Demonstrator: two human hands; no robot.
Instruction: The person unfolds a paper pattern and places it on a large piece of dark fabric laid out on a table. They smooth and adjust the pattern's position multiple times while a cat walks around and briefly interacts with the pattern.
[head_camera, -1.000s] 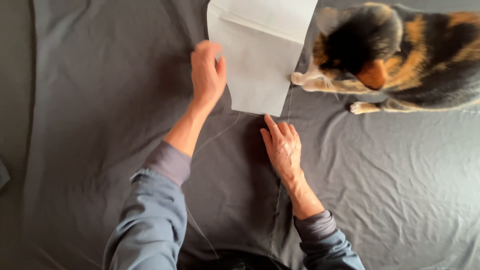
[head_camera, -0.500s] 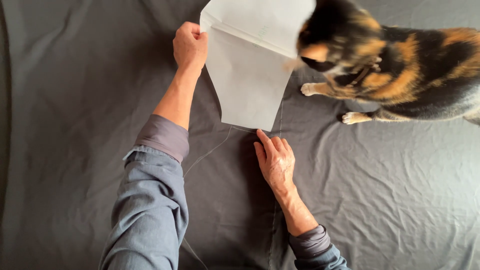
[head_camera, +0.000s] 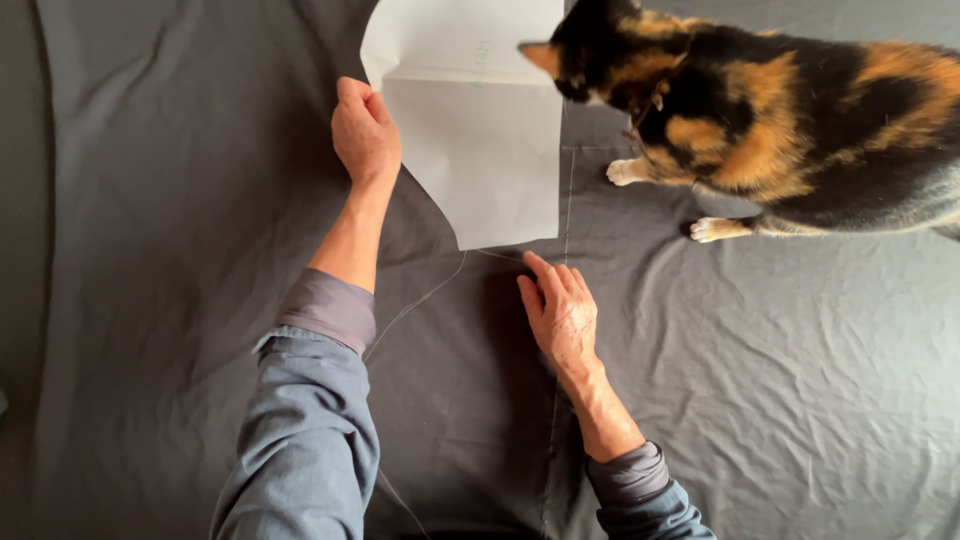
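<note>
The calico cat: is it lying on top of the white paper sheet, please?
No, the calico cat stands on the dark grey fabric beside the white paper sheet.

A sheet of fabric (head_camera: 180, 250) lies spread flat under everything. On it, at the far middle, lies a paper pattern piece (head_camera: 480, 150). The left hand (head_camera: 365, 135) grips the paper's left edge. The right hand (head_camera: 560, 315) rests flat on the fabric, just near of the paper's lower corner. A cat (head_camera: 780, 120) stands on the fabric to the right, its head over the paper's right edge.
</note>
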